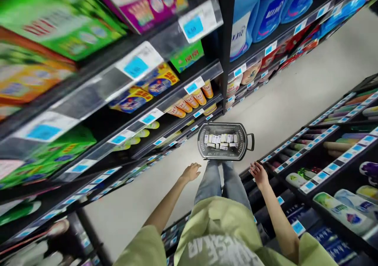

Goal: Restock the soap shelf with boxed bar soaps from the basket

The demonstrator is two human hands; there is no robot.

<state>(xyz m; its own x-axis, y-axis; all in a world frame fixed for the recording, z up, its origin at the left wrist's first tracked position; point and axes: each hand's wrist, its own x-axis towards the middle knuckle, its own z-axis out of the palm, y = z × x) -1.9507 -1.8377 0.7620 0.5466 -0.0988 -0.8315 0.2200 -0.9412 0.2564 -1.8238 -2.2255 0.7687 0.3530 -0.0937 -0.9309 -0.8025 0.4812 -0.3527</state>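
My left hand (191, 172) hangs in the air at my left side, holding nothing, its fingers stretched out and apart. At my right side my right hand (258, 173) is also in the air, with its fingers loosely curled, apart, and nothing seen in them. A dark grey plastic shopping basket (203, 153) stands on the floor in front of my feet, its handle out to the right. Several small white boxes (223, 138) lie in rows inside it. Neither hand touches the basket.
On the left rise shelves with green detergent boxes (59, 18), a purple box (147, 6), orange cups (191, 100) and blue bottles (270, 12). Along the right stand lower shelves with white bottles (342, 211). A pale floor aisle (319, 77) runs between, leading to the upper right.
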